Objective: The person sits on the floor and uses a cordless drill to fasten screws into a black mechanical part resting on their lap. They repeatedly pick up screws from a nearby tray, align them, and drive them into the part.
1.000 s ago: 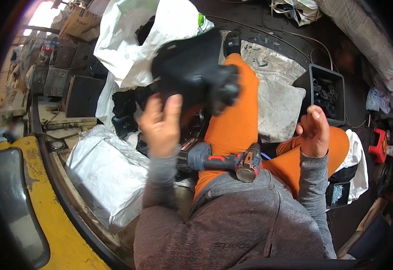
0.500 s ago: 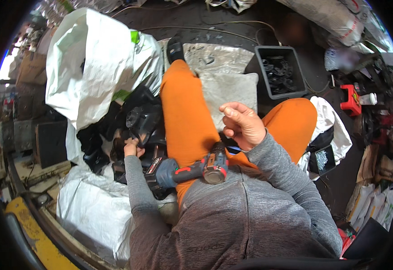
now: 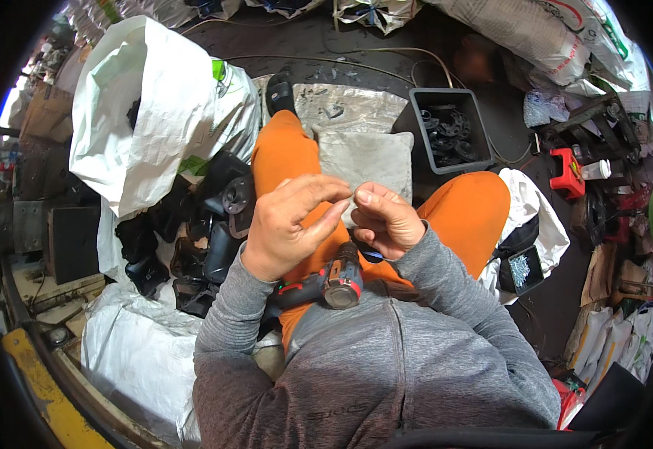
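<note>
A: Where are the hands?

B: Mid-frame, fingertips nearly meeting. The left hand [image 3: 287, 223] is arched, fingers straight and thumb underneath. The right hand [image 3: 394, 222] has its thumb and forefinger drawn together, the rest curled in.

A: Gripping anything?

B: I can't tell for either; whatever might be between the fingertips is too small to make out.

A: And the drill [image 3: 339, 284]?

B: Just below the hands in the picture, on the lap, round end toward the middle. The left forearm hides part of it.

A: What's beside the legs?

B: Black parts [image 3: 222, 253] in a heap left of centre, close to the orange leg [image 3: 285, 146]. One shows a round flange. A white sack [image 3: 177, 105] stands open behind them, upper left, and another pale sack [image 3: 139, 355] lies lower left.

A: On the other side?

B: A grey bin [image 3: 414, 133], upper right of centre, with more black pieces inside. At right, a small black tray [image 3: 507, 278] of silvery bits sits by a white cloth [image 3: 549, 224], near the bent knee.

A: And the red thing [image 3: 566, 176]?

B: Further right, above the cloth in the frame, with a white cup [image 3: 596, 170] just beside it.
</note>
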A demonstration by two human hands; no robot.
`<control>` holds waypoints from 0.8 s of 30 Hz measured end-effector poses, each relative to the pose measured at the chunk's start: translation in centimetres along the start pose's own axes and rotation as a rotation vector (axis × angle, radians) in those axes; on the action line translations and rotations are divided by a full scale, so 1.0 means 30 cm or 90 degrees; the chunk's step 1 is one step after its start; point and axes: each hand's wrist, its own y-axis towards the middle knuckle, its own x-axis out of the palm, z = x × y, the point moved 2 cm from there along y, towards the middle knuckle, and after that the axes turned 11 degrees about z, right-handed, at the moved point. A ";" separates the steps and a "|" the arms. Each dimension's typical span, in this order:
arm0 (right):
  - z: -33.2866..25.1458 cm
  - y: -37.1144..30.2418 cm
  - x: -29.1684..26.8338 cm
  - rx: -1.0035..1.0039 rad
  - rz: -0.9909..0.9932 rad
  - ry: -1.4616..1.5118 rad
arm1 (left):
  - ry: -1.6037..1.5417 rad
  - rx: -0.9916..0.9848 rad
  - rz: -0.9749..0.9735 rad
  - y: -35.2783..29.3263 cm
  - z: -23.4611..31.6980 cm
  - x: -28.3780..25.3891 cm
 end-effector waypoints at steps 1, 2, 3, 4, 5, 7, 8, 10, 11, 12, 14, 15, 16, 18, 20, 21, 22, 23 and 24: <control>-0.001 0.000 0.004 -0.001 -0.005 -0.005 | -0.004 -0.003 0.004 0.002 0.002 0.009; 0.001 0.003 0.007 0.001 -0.010 -0.009 | -0.007 -0.009 0.008 0.001 0.002 0.015; 0.000 0.003 0.006 0.004 -0.016 -0.014 | -0.009 -0.014 0.013 0.000 0.000 0.021; 0.001 0.004 -0.001 0.007 -0.019 -0.018 | -0.017 -0.021 0.020 0.000 -0.002 0.026; 0.002 0.003 0.001 0.008 -0.019 -0.020 | -0.021 -0.029 0.028 0.000 -0.002 0.026; 0.003 0.003 0.006 0.009 -0.021 -0.026 | -0.028 -0.038 0.032 -0.003 -0.007 0.024; 0.003 0.004 0.007 0.008 -0.021 -0.029 | -0.033 -0.039 0.026 -0.006 -0.012 0.026; 0.006 0.007 0.009 0.007 -0.021 -0.035 | -0.031 -0.037 0.023 -0.009 -0.016 0.026; 0.009 0.009 0.009 0.007 -0.016 -0.035 | -0.025 -0.035 0.024 -0.011 -0.016 0.025; 0.013 0.011 0.008 0.008 -0.010 -0.035 | -0.019 -0.032 0.026 -0.012 -0.016 0.025; 0.018 0.016 0.003 0.003 -0.001 -0.044 | -0.010 -0.033 0.021 -0.016 -0.018 0.023; 0.020 0.019 -0.001 -0.002 0.003 -0.053 | -0.005 -0.034 0.018 -0.017 -0.019 0.023; 0.020 0.021 -0.003 -0.008 0.006 -0.062 | 0.006 -0.025 0.011 -0.016 -0.019 0.022; 0.021 0.020 -0.003 -0.018 0.021 -0.088 | 0.029 -0.010 -0.003 -0.014 -0.021 0.020; 0.021 0.017 -0.002 -0.027 0.038 -0.107 | 0.058 0.008 -0.018 -0.014 -0.028 0.020; 0.021 0.017 -0.002 -0.030 0.047 -0.113 | 0.072 0.018 -0.025 -0.014 -0.030 0.022; 0.021 0.016 -0.002 -0.034 0.056 -0.119 | 0.073 0.019 -0.026 -0.014 -0.031 0.024; 0.023 0.017 -0.002 -0.028 0.054 -0.113 | 0.075 0.019 -0.027 -0.015 -0.032 0.025; 0.025 0.018 -0.002 -0.021 0.053 -0.106 | 0.077 0.020 -0.027 -0.015 -0.033 0.026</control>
